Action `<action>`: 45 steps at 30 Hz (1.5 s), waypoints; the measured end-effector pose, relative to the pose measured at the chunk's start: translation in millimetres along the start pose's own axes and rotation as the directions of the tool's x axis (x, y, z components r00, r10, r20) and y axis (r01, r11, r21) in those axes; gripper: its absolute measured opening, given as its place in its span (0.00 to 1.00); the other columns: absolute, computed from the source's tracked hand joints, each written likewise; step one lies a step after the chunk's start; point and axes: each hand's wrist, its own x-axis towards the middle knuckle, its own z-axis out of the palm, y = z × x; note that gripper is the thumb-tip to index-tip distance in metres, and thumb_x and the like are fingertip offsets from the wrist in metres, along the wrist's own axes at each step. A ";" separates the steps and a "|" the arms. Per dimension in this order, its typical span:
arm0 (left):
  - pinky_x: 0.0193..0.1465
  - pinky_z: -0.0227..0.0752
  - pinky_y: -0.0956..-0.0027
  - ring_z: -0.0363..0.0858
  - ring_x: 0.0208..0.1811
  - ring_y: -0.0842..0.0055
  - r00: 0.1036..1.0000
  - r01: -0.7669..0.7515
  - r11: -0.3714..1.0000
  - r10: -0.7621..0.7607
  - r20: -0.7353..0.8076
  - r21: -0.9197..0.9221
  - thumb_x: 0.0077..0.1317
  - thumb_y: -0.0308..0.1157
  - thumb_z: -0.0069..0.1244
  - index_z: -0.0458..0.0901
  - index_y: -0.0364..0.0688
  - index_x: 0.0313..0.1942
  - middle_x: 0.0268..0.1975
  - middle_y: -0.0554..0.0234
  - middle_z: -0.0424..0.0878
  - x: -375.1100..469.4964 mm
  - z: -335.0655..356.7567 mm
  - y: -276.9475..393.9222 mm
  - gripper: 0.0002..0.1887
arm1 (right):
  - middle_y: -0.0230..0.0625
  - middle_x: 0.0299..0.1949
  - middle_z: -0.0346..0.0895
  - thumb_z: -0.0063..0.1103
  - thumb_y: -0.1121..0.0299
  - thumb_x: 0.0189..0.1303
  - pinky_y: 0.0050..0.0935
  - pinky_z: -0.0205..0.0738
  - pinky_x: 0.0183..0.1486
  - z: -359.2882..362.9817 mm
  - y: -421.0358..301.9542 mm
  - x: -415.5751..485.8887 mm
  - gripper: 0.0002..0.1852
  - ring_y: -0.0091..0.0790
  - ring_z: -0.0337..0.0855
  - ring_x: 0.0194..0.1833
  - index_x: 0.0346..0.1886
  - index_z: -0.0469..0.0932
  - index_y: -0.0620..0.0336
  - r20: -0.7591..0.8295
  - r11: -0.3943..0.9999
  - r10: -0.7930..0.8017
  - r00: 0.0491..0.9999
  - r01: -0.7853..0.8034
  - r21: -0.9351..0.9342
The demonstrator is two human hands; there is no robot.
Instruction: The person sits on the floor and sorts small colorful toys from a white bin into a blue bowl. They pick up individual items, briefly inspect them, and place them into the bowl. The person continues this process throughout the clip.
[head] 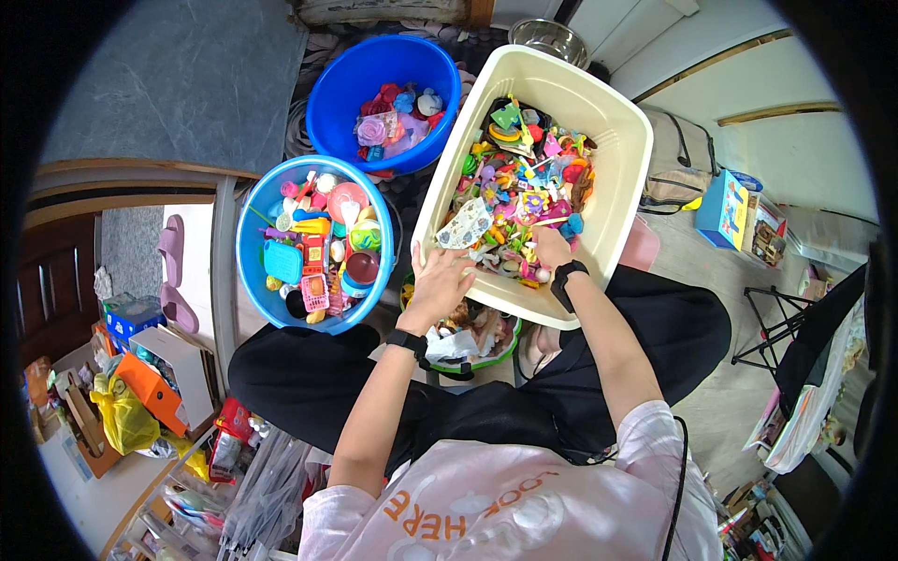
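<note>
A large cream plastic tub [607, 151] filled with small colourful toys [523, 186] stands tilted before me. My left hand [440, 284] rests on its near left rim, fingers apart, holding nothing that shows. My right hand [551, 247] reaches inside among the toys near the front; its fingertips are partly hidden, so whether they grip anything is unclear. A white sheet with printed figures [464, 223] lies on the toys by the left wall. To the left, a light blue basin [247, 245] holds toy dishes and other plastic pieces. Behind it, a dark blue basin [330, 105] contains artificial flowers and soft items.
Below the tub's near edge sits a green-rimmed container [484, 365] with mixed items. A steel bowl [551, 38] is behind the tub. At right are a beige bag [677, 158], a blue box [721, 210] and a black folding frame [768, 329]. Boxes and bags crowd the lower left.
</note>
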 end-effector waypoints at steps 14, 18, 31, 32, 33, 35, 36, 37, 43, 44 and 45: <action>0.50 0.74 0.72 0.84 0.39 0.77 0.969 0.177 0.342 -0.222 0.103 -0.923 0.76 0.46 0.43 0.66 0.33 0.61 0.45 0.55 0.84 -16.0 -46.4 57.7 0.25 | 0.30 0.29 0.75 0.62 0.72 0.62 0.23 0.72 0.29 -142.7 -160.3 -88.8 0.08 0.22 0.77 0.29 0.39 0.72 0.62 0.039 0.724 -0.334 0.942 0.230 0.650; 0.45 0.76 0.74 0.82 0.36 0.78 0.955 0.039 0.221 -0.295 -0.029 -0.975 0.79 0.42 0.37 0.70 0.35 0.55 0.42 0.57 0.83 -43.2 -77.4 50.3 0.18 | 0.26 0.30 0.75 0.60 0.72 0.67 0.18 0.67 0.26 -146.8 -202.7 -108.3 0.06 0.17 0.75 0.27 0.39 0.72 0.60 0.118 0.625 -0.415 0.902 0.188 0.758; 0.52 0.74 0.71 0.81 0.49 0.75 0.749 0.043 0.348 -0.632 -0.200 -0.936 0.73 0.38 0.51 0.48 0.34 0.73 0.55 0.49 0.78 -113.6 -122.6 -12.2 0.37 | 0.36 0.35 0.83 0.54 0.70 0.70 0.19 0.71 0.35 -134.1 -248.9 -112.0 0.04 0.20 0.77 0.28 0.40 0.72 0.58 0.140 0.533 -0.477 0.868 0.159 0.831; 0.62 0.69 0.65 0.75 0.62 0.65 0.710 0.274 0.396 -0.698 -0.094 -0.876 0.68 0.38 0.56 0.30 0.32 0.74 0.62 0.41 0.71 -118.0 -116.7 -19.8 0.52 | 0.35 0.34 0.82 0.55 0.70 0.70 0.20 0.71 0.35 -129.6 -252.4 -112.5 0.04 0.21 0.77 0.28 0.40 0.72 0.58 0.125 0.509 -0.464 0.877 0.149 0.848; 0.64 0.67 0.64 0.71 0.64 0.62 0.697 0.304 0.365 -0.715 -0.056 -0.880 0.66 0.38 0.57 0.29 0.30 0.73 0.63 0.38 0.70 -123.0 -108.0 -24.9 0.53 | 0.34 0.34 0.82 0.55 0.70 0.70 0.20 0.72 0.35 -125.3 -256.0 -113.9 0.04 0.21 0.78 0.28 0.40 0.72 0.58 0.114 0.497 -0.431 0.895 0.130 0.858; 0.67 0.64 0.62 0.69 0.67 0.58 0.715 0.259 0.405 -0.691 -0.108 -0.877 0.65 0.38 0.58 0.30 0.28 0.73 0.64 0.35 0.68 -130.8 -90.3 -34.0 0.54 | 0.29 0.32 0.79 0.57 0.70 0.68 0.19 0.71 0.35 -115.9 -266.7 -114.7 0.05 0.19 0.76 0.28 0.39 0.73 0.59 0.112 0.502 -0.385 0.916 0.106 0.858; 0.62 0.68 0.64 0.73 0.60 0.62 0.727 0.311 0.457 -0.679 -0.101 -0.834 0.66 0.38 0.57 0.35 0.30 0.73 0.62 0.40 0.71 -130.6 -83.8 -39.7 0.50 | 0.28 0.31 0.78 0.57 0.70 0.68 0.19 0.70 0.35 -111.7 -272.1 -115.4 0.05 0.19 0.75 0.28 0.38 0.73 0.59 0.095 0.515 -0.387 0.917 0.129 0.847; 0.57 0.71 0.66 0.78 0.53 0.65 0.747 0.324 0.527 -0.652 -0.130 -0.786 0.67 0.38 0.56 0.41 0.32 0.74 0.59 0.44 0.74 -131.0 -79.3 -44.7 0.46 | 0.27 0.31 0.77 0.58 0.70 0.68 0.19 0.70 0.35 -107.6 -277.2 -116.5 0.05 0.18 0.74 0.27 0.38 0.74 0.59 0.081 0.526 -0.387 0.918 0.148 0.837; 0.45 0.76 0.66 0.84 0.43 0.65 0.772 0.487 0.507 -0.630 0.080 -0.711 0.69 0.41 0.53 0.70 0.29 0.61 0.47 0.43 0.82 -142.2 -87.9 -46.8 0.28 | 0.29 0.29 0.78 0.57 0.69 0.68 0.21 0.72 0.38 -95.0 -297.7 -117.1 0.05 0.21 0.77 0.31 0.41 0.74 0.60 0.098 0.490 -0.429 0.898 0.140 0.861; 0.42 0.77 0.66 0.85 0.39 0.67 0.773 0.504 0.493 -0.623 0.117 -0.710 0.69 0.40 0.53 0.71 0.29 0.60 0.45 0.45 0.83 -143.4 -91.7 -45.0 0.27 | 0.31 0.31 0.80 0.57 0.69 0.69 0.22 0.74 0.41 -92.8 -299.3 -117.0 0.06 0.22 0.80 0.34 0.42 0.74 0.61 0.093 0.481 -0.433 0.896 0.143 0.865; 0.38 0.77 0.67 0.85 0.36 0.69 0.774 0.519 0.480 -0.614 0.152 -0.707 0.69 0.40 0.53 0.72 0.28 0.59 0.43 0.47 0.84 -143.5 -94.7 -43.4 0.26 | 0.34 0.36 0.80 0.57 0.68 0.69 0.24 0.75 0.44 -90.0 -300.7 -116.6 0.09 0.25 0.81 0.37 0.46 0.74 0.62 0.097 0.453 -0.469 0.878 0.144 0.880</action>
